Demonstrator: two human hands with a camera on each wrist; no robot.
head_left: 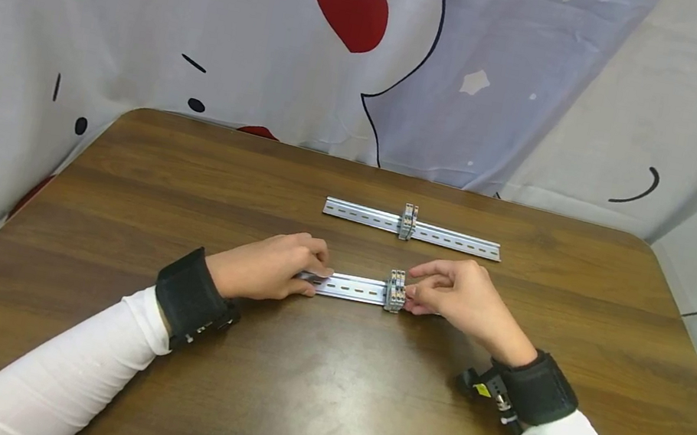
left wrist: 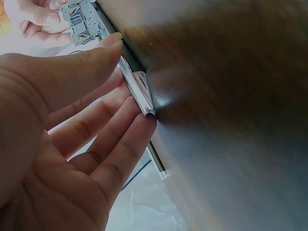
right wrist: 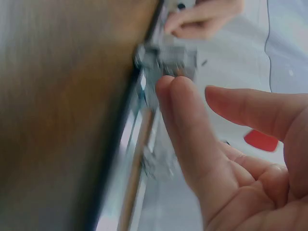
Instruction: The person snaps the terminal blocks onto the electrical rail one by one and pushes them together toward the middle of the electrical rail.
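A slotted metal DIN rail (head_left: 353,290) lies crosswise on the table, with a cluster of grey terminal blocks (head_left: 395,292) standing on it. My left hand (head_left: 270,264) grips the rail near its left end; in the left wrist view the thumb lies on one side and the fingers on the other. At the right side of the blocks is my right hand (head_left: 462,304), its fingertips close against them. In the right wrist view two fingertips (right wrist: 184,85) meet the blurred blocks (right wrist: 168,60), with another digit held apart. The rail's right part is hidden behind the right hand.
Farther back on the wooden table (head_left: 304,389) lies a second DIN rail (head_left: 456,240), with terminal blocks (head_left: 407,222) near its middle. A patterned cloth (head_left: 523,62) hangs behind the table. Both wrists wear black camera straps.
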